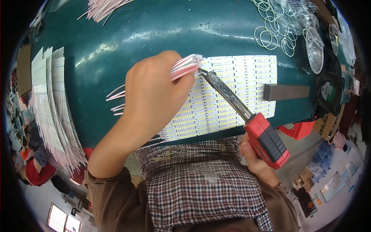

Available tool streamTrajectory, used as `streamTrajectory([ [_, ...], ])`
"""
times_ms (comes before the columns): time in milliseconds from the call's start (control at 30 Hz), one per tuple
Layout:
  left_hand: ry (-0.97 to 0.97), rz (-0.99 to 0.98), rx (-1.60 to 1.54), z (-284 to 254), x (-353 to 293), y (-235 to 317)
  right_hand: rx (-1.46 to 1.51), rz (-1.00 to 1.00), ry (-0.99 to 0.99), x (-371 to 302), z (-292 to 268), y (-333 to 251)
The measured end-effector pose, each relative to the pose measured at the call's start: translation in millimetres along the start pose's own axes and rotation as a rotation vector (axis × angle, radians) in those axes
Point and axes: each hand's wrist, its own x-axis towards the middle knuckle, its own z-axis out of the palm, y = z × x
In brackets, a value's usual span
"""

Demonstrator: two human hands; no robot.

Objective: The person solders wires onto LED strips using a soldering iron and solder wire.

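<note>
My left hand (154,83) is closed around a bundle of thin red and white wires (184,69), their stripped ends fanned out past my fingertips. Below it lies a white panel of LED boards (241,83) with rows of small yellow chips, partly hidden by my hand and forearm. Several wires stick out at the panel's left side. A soldering iron (266,141) with a red and black handle is gripped in my right hand (254,159). Its dark tip reaches the panel's upper left corner, close beside the wire ends; whether it touches them I cannot tell.
A metal bar (288,92) rests across the panel's right edge. Stacked LED boards with wires attached (50,96) lie at the left. More loose wires (102,8) lie at the far edge. Pale rings (266,38), clear plastic and a small dish (315,50) are at the far right.
</note>
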Motion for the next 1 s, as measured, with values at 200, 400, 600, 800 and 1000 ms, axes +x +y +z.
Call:
streamTrajectory([
  [200, -0.001, 0.0, 0.008, -1.1, 1.4, 0.6, 0.018, 0.004, 0.016, -5.1, -2.1, -1.8],
  [400, -0.031, -0.004, -0.037, -3.3, 3.5, -0.7, 0.022, 0.067, -0.013, -11.0, -2.6, 0.6],
  [600, -0.033, -0.011, -0.032, -2.9, 3.8, -1.3, 0.023, 0.061, 0.01, -7.9, -0.6, -3.8],
  [800, -0.021, -0.016, -0.017, 0.1, 3.5, -2.5, 0.04, 0.066, -0.012, -8.9, -1.5, 0.0],
  [1000, -0.005, -0.006, -0.001, -1.8, 2.7, -3.4, 0.04, 0.11, -0.048, -13.4, -8.6, -0.9],
])
